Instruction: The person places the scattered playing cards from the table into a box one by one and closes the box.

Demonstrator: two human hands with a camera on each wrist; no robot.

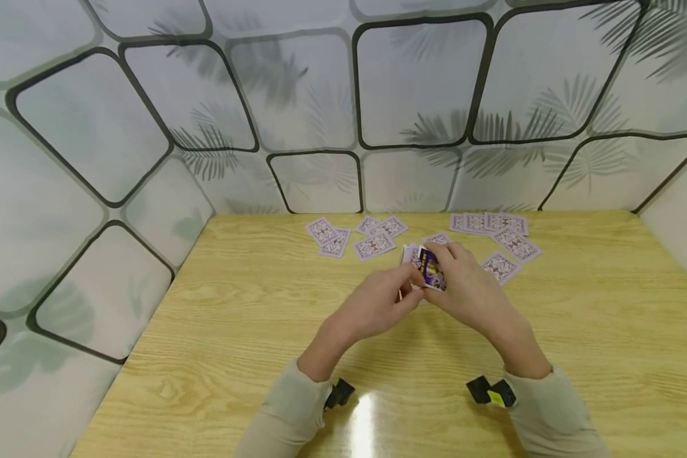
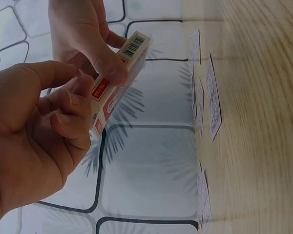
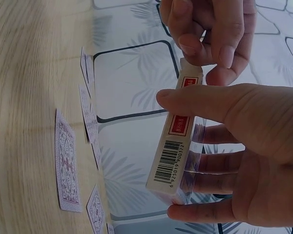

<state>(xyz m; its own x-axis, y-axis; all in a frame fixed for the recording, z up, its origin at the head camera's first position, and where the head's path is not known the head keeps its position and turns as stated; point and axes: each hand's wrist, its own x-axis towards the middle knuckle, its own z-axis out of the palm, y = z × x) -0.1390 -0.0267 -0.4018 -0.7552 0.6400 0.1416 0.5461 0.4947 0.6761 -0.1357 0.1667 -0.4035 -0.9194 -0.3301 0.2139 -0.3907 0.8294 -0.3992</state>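
In the head view my right hand grips a playing-card box above the table. In the right wrist view the card box shows a white side with a barcode and red labels. My right thumb lies across that side, with the fingers behind the box. My left hand is at the box's near end. Its bent fingers pinch at the end flap in the right wrist view, partly hiding it. The left wrist view shows the box tilted, clear of the table.
Face-down playing cards lie along the back of the wooden table. Some cards are left of the box, and several more cards spread to its right. A patterned wall covering stands behind the table.
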